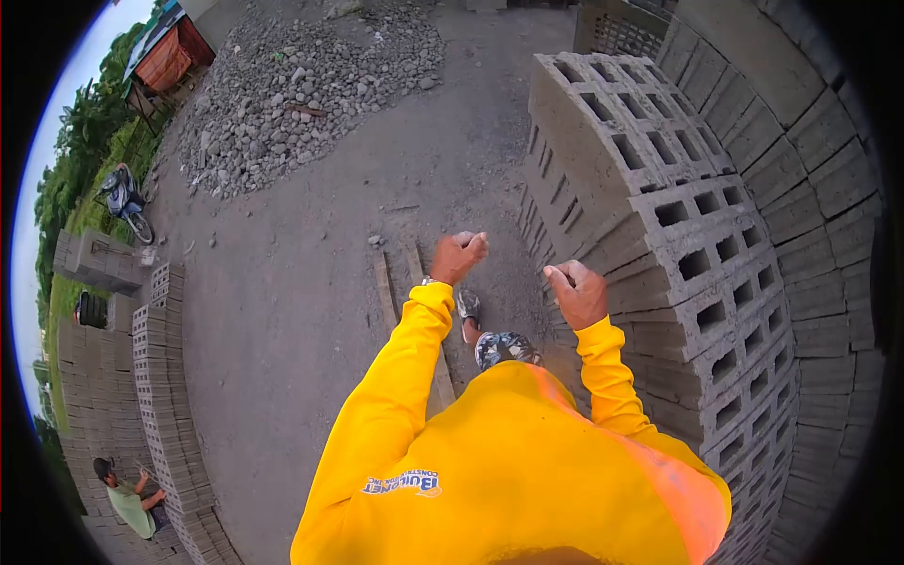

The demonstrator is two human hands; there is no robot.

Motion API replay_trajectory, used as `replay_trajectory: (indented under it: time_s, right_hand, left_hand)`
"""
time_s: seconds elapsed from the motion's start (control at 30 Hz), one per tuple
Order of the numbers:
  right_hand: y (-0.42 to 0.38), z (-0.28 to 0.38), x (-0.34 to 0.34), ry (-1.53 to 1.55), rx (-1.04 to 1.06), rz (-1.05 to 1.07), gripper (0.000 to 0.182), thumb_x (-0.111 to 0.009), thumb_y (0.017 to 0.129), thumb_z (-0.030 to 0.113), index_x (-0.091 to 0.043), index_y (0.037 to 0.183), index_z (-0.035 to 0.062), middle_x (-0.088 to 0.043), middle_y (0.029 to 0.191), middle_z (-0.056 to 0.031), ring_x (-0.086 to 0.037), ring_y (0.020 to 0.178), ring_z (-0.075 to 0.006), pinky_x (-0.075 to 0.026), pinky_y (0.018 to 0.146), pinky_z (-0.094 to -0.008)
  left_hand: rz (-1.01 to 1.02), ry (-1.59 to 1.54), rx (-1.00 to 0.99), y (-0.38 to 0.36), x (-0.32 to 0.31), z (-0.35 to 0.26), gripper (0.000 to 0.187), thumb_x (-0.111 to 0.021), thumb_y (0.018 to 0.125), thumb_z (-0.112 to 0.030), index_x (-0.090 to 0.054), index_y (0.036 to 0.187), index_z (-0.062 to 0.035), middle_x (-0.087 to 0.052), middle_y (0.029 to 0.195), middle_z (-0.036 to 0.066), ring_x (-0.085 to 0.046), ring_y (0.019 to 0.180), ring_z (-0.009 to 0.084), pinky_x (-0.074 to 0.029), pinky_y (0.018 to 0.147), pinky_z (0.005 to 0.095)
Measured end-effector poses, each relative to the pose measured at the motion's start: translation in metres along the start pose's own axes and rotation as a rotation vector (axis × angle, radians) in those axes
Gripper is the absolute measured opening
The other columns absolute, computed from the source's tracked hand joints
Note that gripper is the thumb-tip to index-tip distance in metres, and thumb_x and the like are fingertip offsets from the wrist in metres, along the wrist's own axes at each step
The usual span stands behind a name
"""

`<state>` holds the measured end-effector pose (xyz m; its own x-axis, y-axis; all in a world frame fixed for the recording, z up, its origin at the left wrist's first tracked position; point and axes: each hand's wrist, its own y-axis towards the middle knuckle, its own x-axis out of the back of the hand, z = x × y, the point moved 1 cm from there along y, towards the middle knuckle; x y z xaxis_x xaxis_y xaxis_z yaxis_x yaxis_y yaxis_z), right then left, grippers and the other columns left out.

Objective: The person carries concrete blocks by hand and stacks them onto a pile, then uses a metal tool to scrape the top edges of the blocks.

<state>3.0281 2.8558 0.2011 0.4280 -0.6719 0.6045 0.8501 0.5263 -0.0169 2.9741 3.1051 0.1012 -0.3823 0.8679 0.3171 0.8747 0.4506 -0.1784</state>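
Note:
My left hand [459, 258] is held out in front of me, fingers curled closed, with nothing visible in it. A watch or band shows at that wrist. My right hand [577, 294] is also curled closed and looks unladen. It is the nearer one to the tall stack of hollow concrete blocks [650, 198] on my right, with a gap seen between them. Both arms are in yellow sleeves. Below my hands, one shoe [468, 303] shows on the grey ground [282, 311].
Wooden strips [386, 287] lie on the ground ahead. A gravel pile [282, 104] is farther off. More block stacks [155, 377] stand at left, where a person in a green shirt [132, 508] reaches toward them. A motorcycle [127, 202] is parked at far left.

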Motion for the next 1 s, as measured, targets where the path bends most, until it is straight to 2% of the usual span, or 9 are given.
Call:
replay_trajectory:
  time_s: [0.1, 0.23, 0.3, 0.37, 0.47, 0.67, 0.73, 0.83, 1.0]
  right_hand:
    - [0.148, -0.025, -0.070, 0.067, -0.104, -0.010, 0.023, -0.066, 0.086, 0.020, -0.064, 0.097, 0.0007, -0.068, 0.086, -0.0172, -0.068, 0.080, -0.0287, -0.051, 0.077, -0.0365]
    - [0.304, 0.034, -0.134, 0.114, -0.002, 0.255, 0.032, -0.063, 0.087, 0.022, -0.063, 0.110, 0.0013, -0.066, 0.107, -0.0192, -0.064, 0.100, -0.0317, -0.050, 0.087, -0.0379]
    - [0.388, 0.069, -0.154, 0.115, 0.082, 0.419, 0.035, -0.062, 0.087, 0.024, -0.062, 0.114, 0.0015, -0.064, 0.114, -0.0202, -0.062, 0.107, -0.0333, -0.049, 0.091, -0.0385]
    - [0.481, 0.081, -0.181, 0.138, 0.093, 0.468, 0.034, -0.062, 0.088, 0.025, -0.063, 0.113, 0.0018, -0.064, 0.113, -0.0201, -0.062, 0.106, -0.0333, -0.049, 0.091, -0.0387]
    - [0.625, 0.072, -0.221, 0.155, 0.009, 0.411, 0.030, -0.062, 0.088, 0.025, -0.065, 0.108, 0.0024, -0.067, 0.106, -0.0187, -0.064, 0.100, -0.0330, -0.050, 0.088, -0.0388]
    - [0.864, 0.017, -0.244, 0.060, -0.144, 0.271, 0.025, -0.062, 0.088, 0.023, -0.067, 0.100, 0.0022, -0.069, 0.098, -0.0161, -0.066, 0.093, -0.0315, -0.051, 0.083, -0.0383]
    - [0.909, 0.000, -0.221, 0.030, -0.183, 0.278, 0.025, -0.062, 0.088, 0.023, -0.067, 0.101, 0.0019, -0.069, 0.099, -0.0159, -0.066, 0.093, -0.0306, -0.051, 0.083, -0.0374]
    - [0.984, -0.016, -0.158, 0.130, -0.249, 0.157, 0.027, -0.064, 0.087, 0.024, -0.067, 0.102, 0.0021, -0.069, 0.097, -0.0162, -0.066, 0.091, -0.0278, -0.051, 0.081, -0.0358]
    - [1.118, -0.070, -0.076, 0.294, -0.450, -0.103, 0.029, -0.065, 0.086, 0.024, -0.067, 0.101, 0.0000, -0.069, 0.088, -0.0144, -0.067, 0.081, -0.0215, -0.052, 0.074, -0.0325]
  left_hand:
    - [0.052, 0.224, 0.192, 0.073, 0.024, 0.097, 0.034, -0.056, 0.090, -0.032, -0.068, 0.084, -0.0010, -0.066, 0.065, 0.013, -0.066, 0.065, 0.0265, -0.050, 0.066, 0.0367]
    - [0.381, 0.709, 0.634, 0.077, 0.106, 0.290, 0.034, -0.061, 0.080, -0.031, -0.069, 0.097, -0.0028, -0.069, 0.095, 0.019, -0.067, 0.090, 0.0355, -0.054, 0.075, 0.0418]
    - [0.045, 0.086, 1.022, 0.057, 0.152, 0.262, 0.025, -0.047, 0.092, -0.023, -0.066, 0.096, -0.0079, -0.072, 0.087, 0.011, -0.069, 0.067, 0.0217, -0.056, 0.059, 0.0341]
    - [-0.067, 0.054, 1.200, 0.035, 0.204, 0.317, 0.035, -0.054, 0.089, -0.030, -0.066, 0.094, 0.0017, -0.070, 0.090, 0.017, -0.069, 0.076, 0.0264, -0.054, 0.067, 0.0418]
    - [0.168, 0.621, 1.171, 0.068, 0.258, 0.313, 0.040, -0.055, 0.086, -0.032, -0.065, 0.105, 0.0017, -0.067, 0.105, 0.020, -0.067, 0.091, 0.0311, -0.053, 0.076, 0.0386]
    - [0.334, 0.762, 0.932, 0.371, 0.306, 0.300, 0.038, -0.059, 0.083, -0.029, -0.065, 0.104, 0.0021, -0.065, 0.111, 0.020, -0.063, 0.100, 0.0333, -0.052, 0.080, 0.0362]
    - [-0.155, 0.020, 1.317, 0.522, 0.307, 0.292, 0.029, -0.057, 0.085, -0.032, -0.066, 0.086, -0.0044, -0.068, 0.079, 0.014, -0.064, 0.061, 0.0239, -0.048, 0.051, 0.0351]
    - [-0.046, 0.016, 0.841, 0.806, 0.289, 0.195, 0.021, -0.050, 0.091, -0.021, -0.065, 0.098, -0.0073, -0.069, 0.077, 0.009, -0.056, 0.051, 0.0155, -0.042, 0.043, 0.0293]
    - [0.050, 0.120, 0.187, 1.173, 0.235, 0.007, 0.029, -0.056, 0.091, -0.024, -0.064, 0.105, 0.0002, -0.069, 0.084, 0.011, -0.066, 0.074, 0.0179, -0.052, 0.067, 0.0279]
